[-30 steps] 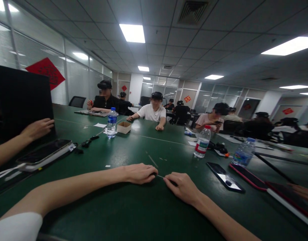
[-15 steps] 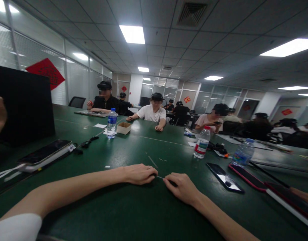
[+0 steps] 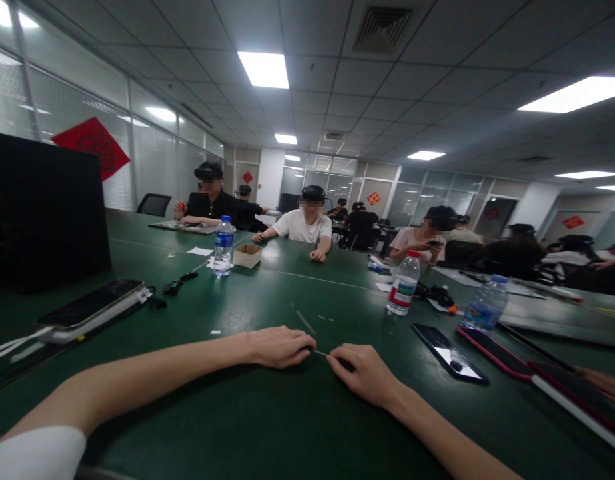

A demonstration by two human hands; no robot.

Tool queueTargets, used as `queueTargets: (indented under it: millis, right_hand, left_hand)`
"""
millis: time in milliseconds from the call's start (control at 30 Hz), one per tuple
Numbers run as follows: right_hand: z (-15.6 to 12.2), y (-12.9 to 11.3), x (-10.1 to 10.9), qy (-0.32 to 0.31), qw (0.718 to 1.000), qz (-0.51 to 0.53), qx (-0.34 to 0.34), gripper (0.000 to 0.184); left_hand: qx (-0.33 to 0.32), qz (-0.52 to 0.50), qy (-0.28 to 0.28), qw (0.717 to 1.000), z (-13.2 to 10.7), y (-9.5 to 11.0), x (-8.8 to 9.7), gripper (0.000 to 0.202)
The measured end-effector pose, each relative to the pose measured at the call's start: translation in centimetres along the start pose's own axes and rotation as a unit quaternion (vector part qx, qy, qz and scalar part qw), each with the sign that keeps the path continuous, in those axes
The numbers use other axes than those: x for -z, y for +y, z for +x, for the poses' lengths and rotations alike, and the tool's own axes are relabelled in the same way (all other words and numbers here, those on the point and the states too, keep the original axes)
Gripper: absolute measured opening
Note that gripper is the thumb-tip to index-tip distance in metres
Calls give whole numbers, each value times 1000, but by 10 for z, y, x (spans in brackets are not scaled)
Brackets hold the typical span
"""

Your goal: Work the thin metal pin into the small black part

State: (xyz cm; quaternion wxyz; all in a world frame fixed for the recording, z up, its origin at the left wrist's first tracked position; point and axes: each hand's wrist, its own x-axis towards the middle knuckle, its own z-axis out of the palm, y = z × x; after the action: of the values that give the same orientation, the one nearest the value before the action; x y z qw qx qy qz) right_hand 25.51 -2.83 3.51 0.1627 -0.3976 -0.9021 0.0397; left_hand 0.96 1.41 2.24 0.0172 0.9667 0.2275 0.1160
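Fingers curled, my left hand (image 3: 282,347) rests low over the green table (image 3: 227,427). My right hand (image 3: 365,375) is close by on the right, its thumb and fingers pinched together. A thin, pale strip or string (image 3: 321,353) spans the small gap between the fingertips of both hands. Its ends disappear inside the two pinches, and its exact kind is too small to make out. A dark spot shows between the fingers of each hand; I cannot tell whether it is shadow or an object.
A phone on a white block (image 3: 95,303) lies left, beside a black box (image 3: 47,213). Ahead stand a blue-capped bottle (image 3: 223,247) and a small carton (image 3: 247,256). To the right are a red-capped bottle (image 3: 403,285), another bottle (image 3: 486,305) and a phone (image 3: 447,353). Several people sit around.
My two hands stay almost still, with the thin strip between them. At the far left, a hand seen earlier by the black box is gone from view.
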Motion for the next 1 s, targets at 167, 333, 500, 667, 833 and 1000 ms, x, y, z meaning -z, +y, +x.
queueTargets:
  millis: [167, 333, 500, 667, 833, 1000]
  right_hand:
    - [0, -1, 1, -2, 1000, -5, -2, 37]
    - [0, 2, -2, 12, 1000, -13, 8, 37]
    - [-1, 4, -4, 18, 1000, -13, 10, 37]
    - [-1, 1, -1, 10, 1000, -15, 5, 38]
    - [-1, 0, 1, 4, 1000, -9, 5, 38]
    - [-1, 0, 1, 2, 1000, -7, 10, 38]
  left_hand:
    - [-3, -4, -7, 1000, -1, -1, 0, 34]
    - [2, -14, -5, 1000, -2, -2, 0, 34]
    - [1, -13, -4, 1000, -2, 0, 2, 35]
    - [-10, -3, 1, 1000, -3, 0, 3, 34]
    - [-18, -3, -4, 1000, -3, -1, 3, 34]
    - [-18, 6, -7, 1000, -3, 0, 3, 35]
